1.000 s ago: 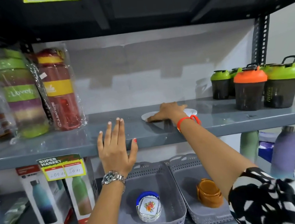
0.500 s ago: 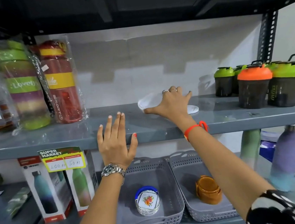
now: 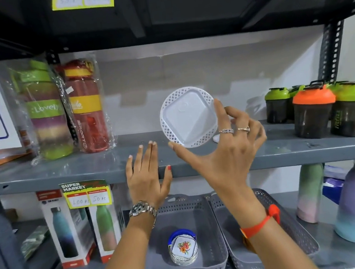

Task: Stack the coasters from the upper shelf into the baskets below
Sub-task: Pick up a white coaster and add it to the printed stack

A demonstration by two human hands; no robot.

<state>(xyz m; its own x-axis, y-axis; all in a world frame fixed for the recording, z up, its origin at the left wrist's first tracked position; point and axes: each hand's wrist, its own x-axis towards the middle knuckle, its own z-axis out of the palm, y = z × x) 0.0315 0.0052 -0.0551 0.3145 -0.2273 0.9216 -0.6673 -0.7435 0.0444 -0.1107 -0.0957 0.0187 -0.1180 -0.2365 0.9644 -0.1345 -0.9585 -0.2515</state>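
One white lattice-rimmed coaster [image 3: 189, 117] is pinched between my right hand's [image 3: 229, 148] thumb and fingertips, tilted above the upper shelf [image 3: 65, 171], left hand [image 3: 148, 177] flat and empty; I'd level it before lowering into the left basket [image 3: 217, 260] onto the coaster stack [image 3: 183, 249].

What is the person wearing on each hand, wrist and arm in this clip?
The left hand has red polish visible on the thumbnail, and a silver metal-link wristwatch with a dark dial sits on that wrist. The right hand wears two rings, one jewelled and one slimmer band, plus an orange-red wristband. Both forearms are bare; no sleeve shows in this view.
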